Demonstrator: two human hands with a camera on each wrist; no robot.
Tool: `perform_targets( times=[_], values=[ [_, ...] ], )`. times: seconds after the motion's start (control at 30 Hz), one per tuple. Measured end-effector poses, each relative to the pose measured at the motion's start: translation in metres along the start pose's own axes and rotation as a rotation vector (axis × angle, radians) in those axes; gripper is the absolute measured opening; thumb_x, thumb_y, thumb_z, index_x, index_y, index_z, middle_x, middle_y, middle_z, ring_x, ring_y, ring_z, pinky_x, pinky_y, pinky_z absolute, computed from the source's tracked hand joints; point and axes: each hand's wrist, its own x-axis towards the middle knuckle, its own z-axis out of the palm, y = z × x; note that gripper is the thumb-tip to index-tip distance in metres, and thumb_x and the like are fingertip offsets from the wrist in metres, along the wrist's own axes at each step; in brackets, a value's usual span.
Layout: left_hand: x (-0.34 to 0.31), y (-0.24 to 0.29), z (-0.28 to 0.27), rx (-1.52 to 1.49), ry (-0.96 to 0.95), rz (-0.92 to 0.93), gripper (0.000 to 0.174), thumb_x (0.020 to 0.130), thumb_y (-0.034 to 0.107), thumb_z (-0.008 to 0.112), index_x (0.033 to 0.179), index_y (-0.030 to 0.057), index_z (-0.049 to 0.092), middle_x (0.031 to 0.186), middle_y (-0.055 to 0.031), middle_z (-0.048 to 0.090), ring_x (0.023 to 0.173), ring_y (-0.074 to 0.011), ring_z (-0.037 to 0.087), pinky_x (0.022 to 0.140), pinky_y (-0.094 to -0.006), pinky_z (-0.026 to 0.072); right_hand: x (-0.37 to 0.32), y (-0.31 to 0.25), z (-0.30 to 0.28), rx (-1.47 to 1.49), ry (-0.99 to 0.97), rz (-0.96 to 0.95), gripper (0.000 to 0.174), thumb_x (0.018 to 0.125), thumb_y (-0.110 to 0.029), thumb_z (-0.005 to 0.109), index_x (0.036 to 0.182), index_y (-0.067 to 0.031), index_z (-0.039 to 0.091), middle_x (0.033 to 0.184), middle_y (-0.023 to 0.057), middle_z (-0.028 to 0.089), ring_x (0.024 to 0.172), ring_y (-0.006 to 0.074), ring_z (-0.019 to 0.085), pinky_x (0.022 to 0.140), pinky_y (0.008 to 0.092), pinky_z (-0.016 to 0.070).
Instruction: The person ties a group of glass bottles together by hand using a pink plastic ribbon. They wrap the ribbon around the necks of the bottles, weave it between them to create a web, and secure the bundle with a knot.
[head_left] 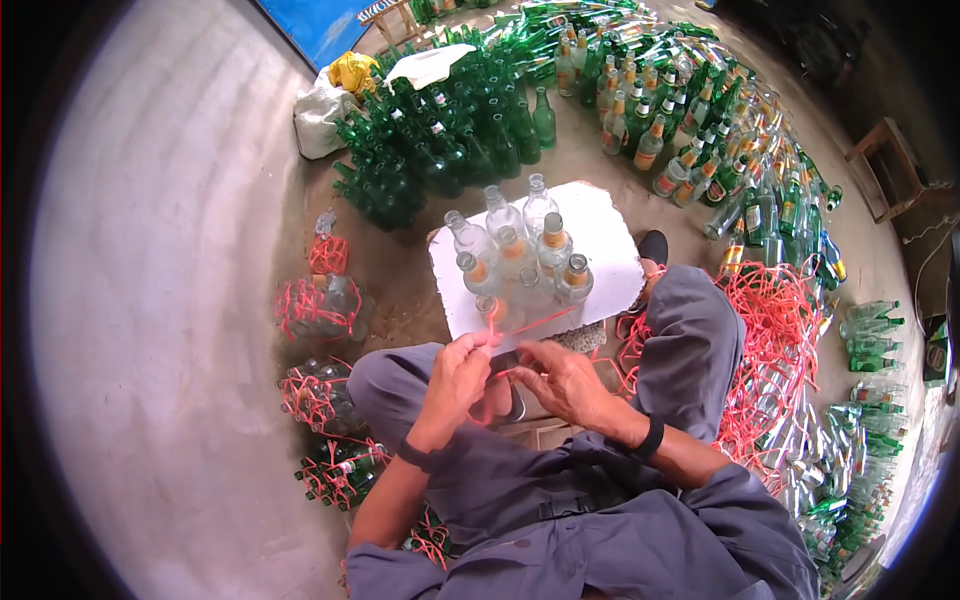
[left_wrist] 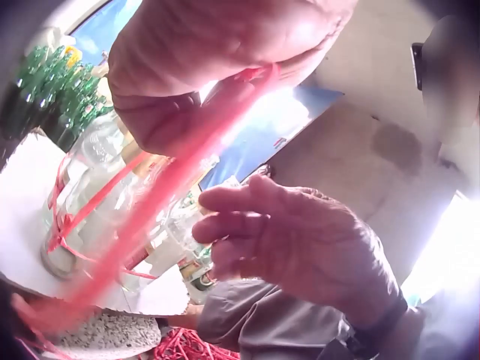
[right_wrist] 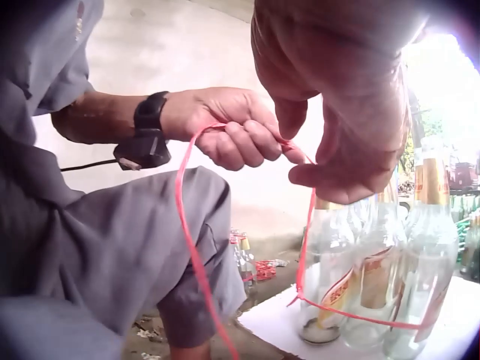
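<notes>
The left hand (head_left: 462, 375) is gripping red string (left_wrist: 154, 214); the right hand (head_left: 570, 382) is hovering beside it, fingers parted, seemingly holding nothing. The string is circling clear bottles (head_left: 512, 250) that are standing on a white board (head_left: 612, 240). The person is apparently tying them; pulling the string snug is probably coming next.

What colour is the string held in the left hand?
The string is pinkish red, seen best in the right wrist view.
</notes>
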Motion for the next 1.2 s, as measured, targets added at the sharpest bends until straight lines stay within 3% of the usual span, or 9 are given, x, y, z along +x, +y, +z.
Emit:
perform_targets(
  times=[0.07,0.2,0.37,0.53,0.6,0.7,0.87,1.07,1.2],
  values=[
    [-0.003,0.001,-0.001,0.095,-0.025,0.052,0.026,0.098,0.015,0.05,0.112,-0.0027,0.062,0.065,0.0031,0.049,0.05,-0.0035,0.041,0.045,-0.0208,0.0329,0.014,-0.011,-0.011,-0.081,0.011,-0.04,0.042,0.088,-0.012,0.066,0.128,-0.0059,0.058,0.097,0.0174,0.066,0.083,0.0364,0.066,0.069,0.0431,0.0534],
    [-0.009,0.014,-0.001,0.307,-0.104,0.151,0.028,0.099,0.016,0.052,0.115,-0.0039,0.062,0.067,0.0049,0.05,0.055,-0.0031,0.044,0.049,-0.022,0.0353,0.034,-0.005,-0.004,-0.198,-0.014,-0.298,0.049,0.083,-0.007,0.068,0.131,-0.0071,0.054,0.095,0.0159,0.065,0.083,0.036,0.066,0.066,0.0428,0.0529],
    [-0.017,0.026,-0.011,0.394,-0.126,0.316,0.028,0.095,0.009,0.058,0.12,-0.0047,0.062,0.078,0.0012,0.061,0.073,-0.0044,0.055,0.066,-0.0228,0.0457,0.038,0.017,-0.001,-0.197,-0.053,-0.321,0.021,0.086,-0.01,0.067,0.105,-0.0039,0.064,0.091,0.0142,0.065,0.079,0.0365,0.065,0.063,0.0432,0.0518],
    [-0.022,0.089,-0.072,0.509,-0.281,-0.006,0.018,0.092,0.004,0.06,0.104,-0.0041,0.071,0.089,-0.0004,0.068,0.084,-0.0054,0.059,0.078,-0.0222,0.0477,0.038,0.02,-0.013,-0.006,0.057,-0.135,0.019,0.096,-0.019,0.063,0.097,-0.0021,0.07,0.078,0.0161,0.065,0.07,0.0342,0.064,0.062,0.041,0.0504],
    [-0.012,0.091,-0.104,0.55,-0.194,0.1,0.017,0.09,0.009,0.063,0.098,-0.0029,0.072,0.081,0.0019,0.066,0.074,-0.0045,0.056,0.066,-0.0223,0.0455,0.038,0.027,-0.015,0.294,0.018,0.041,0.022,0.099,-0.017,0.061,0.103,0.0024,0.071,0.077,0.003,0.065,0.067,0.012,0.06,0.06,0.0282,0.049],
    [-0.006,0.117,-0.133,0.565,-0.021,-0.033,0.016,0.089,0.011,0.063,0.094,-0.0013,0.072,0.077,0.0026,0.065,0.07,-0.0034,0.053,0.062,-0.0216,0.0428,0.04,0.016,-0.02,0.525,-0.022,0.293,0.027,0.101,-0.022,0.057,0.096,-0.0004,0.071,0.073,0.0017,0.063,0.063,0.008,0.057,0.056,0.0266,0.0465],
    [0.029,0.098,-0.197,0.624,-0.025,-0.014,0.015,0.09,0.018,0.069,0.09,0.0029,0.07,0.069,0.0046,0.06,0.055,-0.0025,0.048,0.049,-0.0196,0.0384,0.042,0.023,-0.015,0.586,0.015,0.345,0.032,0.103,-0.025,0.053,0.093,-0.0005,0.072,0.067,-0.0012,0.059,0.061,0.0051,0.055,0.054,0.0219,0.0442],
    [0.075,0.132,-0.128,0.596,0.268,0.291,0.02,0.092,0.02,0.069,0.099,0.0019,0.073,0.071,0.0072,0.054,0.058,-0.0022,0.042,0.05,-0.0208,0.03,0.042,0.028,-0.014,0.709,0.049,0.421,0.039,0.105,-0.031,0.052,0.092,0.0012,0.071,0.067,-0.0001,0.06,0.061,0.0052,0.054,0.055,0.0215,0.0437],
    [0.127,0.149,-0.059,0.56,0.1,0.485,0.019,0.095,0.017,0.067,0.103,0.0008,0.074,0.077,0.0051,0.061,0.068,-0.0035,0.05,0.059,-0.0219,0.0398,0.04,0.025,-0.017,0.729,0.101,0.42,0.038,0.105,-0.029,0.054,0.094,0.0019,0.071,0.07,-0.0003,0.061,0.061,0.0049,0.054,0.055,0.0212,0.0439]
  ],
)
